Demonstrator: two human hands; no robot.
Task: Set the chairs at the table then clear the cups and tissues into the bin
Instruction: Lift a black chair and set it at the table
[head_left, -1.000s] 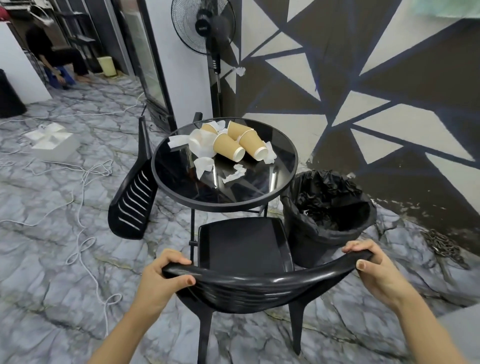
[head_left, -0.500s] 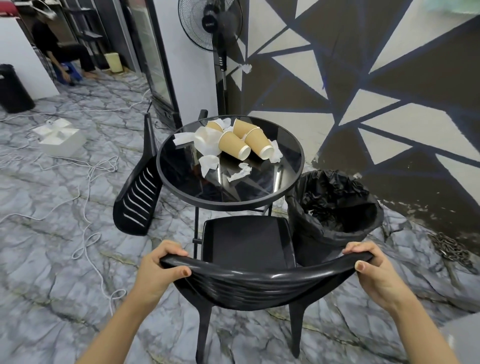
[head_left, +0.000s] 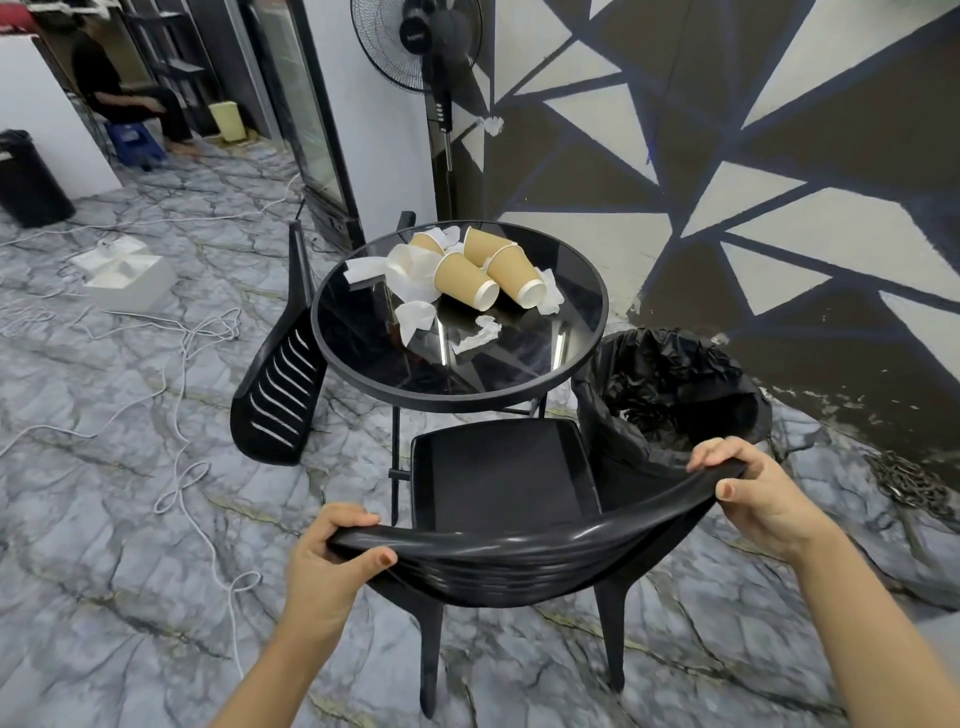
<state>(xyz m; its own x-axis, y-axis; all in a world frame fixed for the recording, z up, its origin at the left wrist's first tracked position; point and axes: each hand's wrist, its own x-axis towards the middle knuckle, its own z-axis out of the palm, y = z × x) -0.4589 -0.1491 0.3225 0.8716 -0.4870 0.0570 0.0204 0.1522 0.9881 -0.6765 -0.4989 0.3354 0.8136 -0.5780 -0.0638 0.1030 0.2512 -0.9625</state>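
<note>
A black plastic chair (head_left: 498, 478) stands upright just in front of the round black glass table (head_left: 582, 358), its seat edge under the rim. My left hand (head_left: 332, 561) grips the left end of its curved backrest; my right hand (head_left: 753, 493) grips the right end. Several tan paper cups (head_left: 462, 278) lie on their sides on the table among crumpled white tissues (head_left: 410, 270). A second black chair (head_left: 280, 384) leans tipped against the table's left side. A bin with a black liner (head_left: 670, 395) stands right of the table.
A standing fan (head_left: 431, 62) rises behind the table by the patterned wall. White cables (head_left: 182, 364) trail over the marble floor at left, near a white box (head_left: 127, 270). A dark bin (head_left: 28, 182) and a seated person (head_left: 119, 98) are at the far left. A chain (head_left: 909, 483) lies at right.
The chair, held by both hands, has slid a little closer to the table, and my view has moved forward with it. The cups and tissues have not moved.
</note>
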